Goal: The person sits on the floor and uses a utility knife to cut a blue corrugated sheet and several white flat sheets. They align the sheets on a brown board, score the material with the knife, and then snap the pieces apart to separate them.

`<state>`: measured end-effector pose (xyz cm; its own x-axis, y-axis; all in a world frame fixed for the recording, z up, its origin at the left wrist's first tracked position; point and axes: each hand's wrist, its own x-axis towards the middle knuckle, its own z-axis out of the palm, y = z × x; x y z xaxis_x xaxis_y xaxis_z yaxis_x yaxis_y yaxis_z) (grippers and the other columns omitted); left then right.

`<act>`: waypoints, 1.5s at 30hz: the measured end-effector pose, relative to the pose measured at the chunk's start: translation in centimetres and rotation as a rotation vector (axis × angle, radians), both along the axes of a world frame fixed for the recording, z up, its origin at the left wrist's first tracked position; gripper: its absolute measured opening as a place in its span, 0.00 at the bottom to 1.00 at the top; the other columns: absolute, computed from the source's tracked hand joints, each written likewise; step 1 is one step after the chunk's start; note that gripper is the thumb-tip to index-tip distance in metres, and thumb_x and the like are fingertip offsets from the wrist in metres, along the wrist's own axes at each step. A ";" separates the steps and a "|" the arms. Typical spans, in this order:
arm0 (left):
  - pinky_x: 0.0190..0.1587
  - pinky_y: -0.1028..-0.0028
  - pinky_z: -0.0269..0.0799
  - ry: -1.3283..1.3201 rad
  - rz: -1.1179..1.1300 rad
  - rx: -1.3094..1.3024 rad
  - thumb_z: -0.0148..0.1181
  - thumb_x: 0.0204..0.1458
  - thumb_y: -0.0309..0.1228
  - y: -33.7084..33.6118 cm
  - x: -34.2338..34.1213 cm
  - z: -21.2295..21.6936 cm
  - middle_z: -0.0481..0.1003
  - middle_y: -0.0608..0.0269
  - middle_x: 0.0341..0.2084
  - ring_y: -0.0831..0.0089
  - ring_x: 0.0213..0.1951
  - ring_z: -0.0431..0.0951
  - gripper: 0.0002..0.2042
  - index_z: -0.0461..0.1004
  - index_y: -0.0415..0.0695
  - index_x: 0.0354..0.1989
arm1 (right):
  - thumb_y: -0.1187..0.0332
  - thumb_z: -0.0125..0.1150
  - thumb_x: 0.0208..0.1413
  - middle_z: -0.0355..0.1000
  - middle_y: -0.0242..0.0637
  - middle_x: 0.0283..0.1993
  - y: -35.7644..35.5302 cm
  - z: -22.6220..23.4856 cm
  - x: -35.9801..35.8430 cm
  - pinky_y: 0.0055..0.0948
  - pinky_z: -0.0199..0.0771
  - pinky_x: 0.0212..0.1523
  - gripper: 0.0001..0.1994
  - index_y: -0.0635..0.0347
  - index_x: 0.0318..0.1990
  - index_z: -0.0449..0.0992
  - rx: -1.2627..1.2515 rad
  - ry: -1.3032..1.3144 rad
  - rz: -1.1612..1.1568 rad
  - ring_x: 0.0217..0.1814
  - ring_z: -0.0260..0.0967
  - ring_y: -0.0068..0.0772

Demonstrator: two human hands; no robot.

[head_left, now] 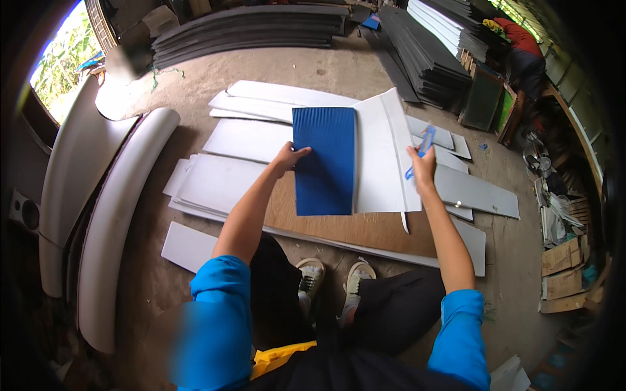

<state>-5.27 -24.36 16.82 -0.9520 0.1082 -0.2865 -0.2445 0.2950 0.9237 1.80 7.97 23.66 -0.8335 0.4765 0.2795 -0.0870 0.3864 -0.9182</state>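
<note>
My left hand (287,158) grips the left edge of a dark blue ribbed sheet (324,161), holding it up above the floor. A white plastic panel (383,156) lies right beside and partly under the blue sheet. My right hand (422,166) holds a light blue cutter knife (426,142) at the white panel's right edge. Beneath both lies a brown wooden board (352,227). My shoes (312,274) show below, between my knees.
Several white and grey panels (225,179) are spread on the concrete floor. Curved white mouldings (111,215) lie at left. Stacks of dark sheets (261,29) sit at the back. A person in red (521,49) works at upper right. Cardboard scraps (562,274) lie at right.
</note>
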 end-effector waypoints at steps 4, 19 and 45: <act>0.40 0.62 0.70 -0.072 -0.077 -0.101 0.59 0.45 0.48 -2.5 0.1 -3.1 0.69 0.46 0.41 0.61 0.42 0.72 0.33 0.57 0.32 0.50 | 0.67 0.61 0.45 0.65 0.35 0.29 4.0 -0.5 0.9 0.28 0.64 0.33 0.14 0.62 0.34 0.63 0.095 -0.030 -0.142 0.29 0.62 0.28; 0.33 0.61 0.69 0.772 -0.241 -0.517 0.54 0.46 0.51 7.7 2.4 10.9 0.74 0.49 0.27 0.54 0.31 0.75 0.24 0.65 0.40 0.39 | 0.72 0.58 0.47 0.64 0.36 0.39 1.9 -0.4 2.3 0.24 0.60 0.45 0.16 0.58 0.40 0.58 -0.223 -0.055 0.416 0.42 0.62 0.24; 0.26 0.64 0.71 0.968 -0.586 -0.745 0.50 0.52 0.36 14.9 1.1 8.2 0.74 0.50 0.28 0.58 0.27 0.76 0.12 0.61 0.45 0.41 | 0.64 0.44 0.59 0.59 0.29 0.18 4.6 1.8 3.8 0.20 0.59 0.13 0.09 0.62 0.37 0.63 -0.068 -0.289 0.333 0.13 0.57 0.17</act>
<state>-4.12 -9.43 25.02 -0.6714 0.6785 0.2982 0.7403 0.6321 0.2289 5.61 12.55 25.50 -0.9840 0.1777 -0.0097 0.0669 0.3189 -0.9454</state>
